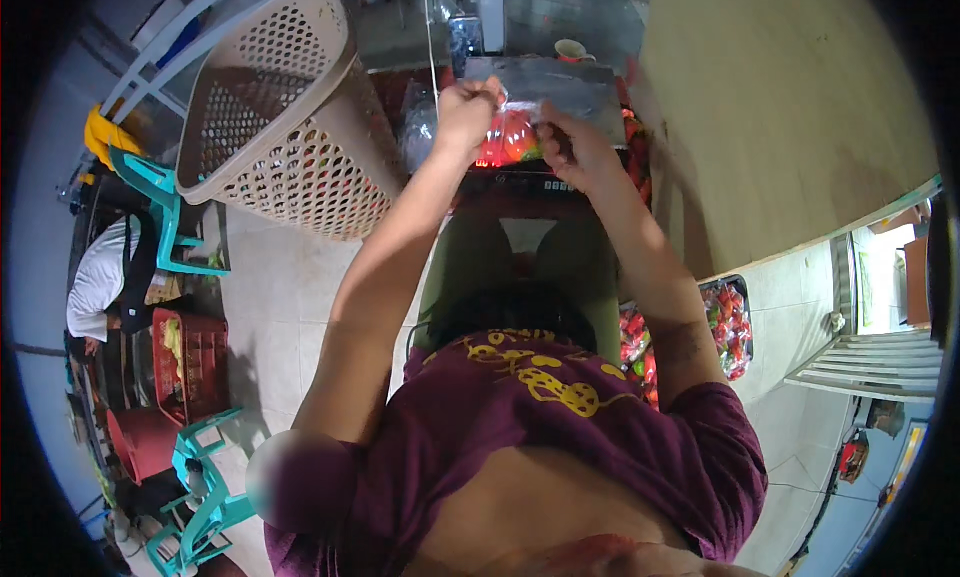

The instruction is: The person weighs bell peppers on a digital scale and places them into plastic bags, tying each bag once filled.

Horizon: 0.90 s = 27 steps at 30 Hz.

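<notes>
My left hand (471,115) grips the upper left edge of a clear plastic bag (517,135) that holds red and green peppers. The bag is on or just above a digital weighing scale (540,78), whose lit red digits show at the front below it. My right hand (576,145) is at the bag's right side with its fingers curled; whether it pinches the film cannot be told. More clear plastic (420,134) lies to the left of the scale.
A beige perforated laundry basket (315,164) leans at the left. A large wooden board (780,111) rises at the right, near a tray of bagged peppers (727,329). A cup (571,50) stands behind the scale. Turquoise chairs (169,217), red crates (191,367) and another person (105,277) are farther left.
</notes>
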Tool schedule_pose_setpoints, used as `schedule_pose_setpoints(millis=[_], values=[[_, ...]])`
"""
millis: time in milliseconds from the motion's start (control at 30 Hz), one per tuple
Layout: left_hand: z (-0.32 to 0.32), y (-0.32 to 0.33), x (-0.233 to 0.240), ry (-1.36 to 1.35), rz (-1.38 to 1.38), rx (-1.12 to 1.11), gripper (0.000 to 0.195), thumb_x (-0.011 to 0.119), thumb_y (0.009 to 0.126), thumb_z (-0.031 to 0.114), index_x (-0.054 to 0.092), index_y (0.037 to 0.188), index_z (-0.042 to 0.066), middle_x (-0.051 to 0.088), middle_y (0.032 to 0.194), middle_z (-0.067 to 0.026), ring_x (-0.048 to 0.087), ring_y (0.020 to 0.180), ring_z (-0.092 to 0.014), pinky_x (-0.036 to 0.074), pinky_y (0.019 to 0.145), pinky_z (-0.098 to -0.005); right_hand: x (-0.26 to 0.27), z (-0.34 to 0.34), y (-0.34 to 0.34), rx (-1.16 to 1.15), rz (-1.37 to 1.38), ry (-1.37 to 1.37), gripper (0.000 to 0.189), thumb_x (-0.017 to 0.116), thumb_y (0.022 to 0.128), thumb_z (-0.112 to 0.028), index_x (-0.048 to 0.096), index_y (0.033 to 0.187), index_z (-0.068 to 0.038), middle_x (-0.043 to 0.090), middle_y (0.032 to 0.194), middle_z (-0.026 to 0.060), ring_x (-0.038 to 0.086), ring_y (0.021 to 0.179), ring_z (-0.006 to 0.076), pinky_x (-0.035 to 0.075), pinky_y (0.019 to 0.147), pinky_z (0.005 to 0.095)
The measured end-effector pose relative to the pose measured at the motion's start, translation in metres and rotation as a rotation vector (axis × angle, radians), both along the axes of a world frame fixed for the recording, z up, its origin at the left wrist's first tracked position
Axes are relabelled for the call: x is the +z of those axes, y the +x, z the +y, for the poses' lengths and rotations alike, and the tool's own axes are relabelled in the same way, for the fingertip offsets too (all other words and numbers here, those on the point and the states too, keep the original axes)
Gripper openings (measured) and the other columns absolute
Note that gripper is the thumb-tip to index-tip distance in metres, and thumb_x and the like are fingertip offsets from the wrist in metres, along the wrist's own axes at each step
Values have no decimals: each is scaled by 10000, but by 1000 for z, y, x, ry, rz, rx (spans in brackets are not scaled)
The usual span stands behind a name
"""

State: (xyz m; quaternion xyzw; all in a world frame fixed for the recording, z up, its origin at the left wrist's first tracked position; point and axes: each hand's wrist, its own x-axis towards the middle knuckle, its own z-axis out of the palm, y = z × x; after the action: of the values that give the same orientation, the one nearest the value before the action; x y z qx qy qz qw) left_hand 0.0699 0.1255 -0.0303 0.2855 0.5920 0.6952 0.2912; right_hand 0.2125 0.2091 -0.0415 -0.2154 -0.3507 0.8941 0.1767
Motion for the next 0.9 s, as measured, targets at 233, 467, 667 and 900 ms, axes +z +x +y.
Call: schedule_pose_setpoints(millis=[233,467,667,900], values=[[-31,53,90,380,6,-179,152,536,859,124,572,779,-1,552,717,5,464,654,-47,370,591,-197,26,-75,26,223,558,-251,231,495,872,-310,485,820,-85,464,611,16,436,469,117,365,414,230],[-61,38,70,283,113,-243,158,527,870,152,580,811,15,546,722,11,465,665,-59,366,632,-193,18,-24,14,53,280,398,351,542,835,-301,500,1074,-48,598,833,103,577,744,197,466,660,307],[-67,22,64,211,97,-231,187,558,855,189,575,780,18,529,671,13,437,620,-52,357,602,-195,61,-13,21,-133,-2,1722,151,585,791,-141,583,885,-23,599,843,109,585,767,268,458,655,330],[-49,14,40,171,-65,-98,137,594,827,150,586,831,14,552,684,-4,444,583,-49,348,541,-183,68,-10,14,-182,54,1953,127,587,772,-99,578,855,-4,573,752,121,542,656,282,429,590,332]])
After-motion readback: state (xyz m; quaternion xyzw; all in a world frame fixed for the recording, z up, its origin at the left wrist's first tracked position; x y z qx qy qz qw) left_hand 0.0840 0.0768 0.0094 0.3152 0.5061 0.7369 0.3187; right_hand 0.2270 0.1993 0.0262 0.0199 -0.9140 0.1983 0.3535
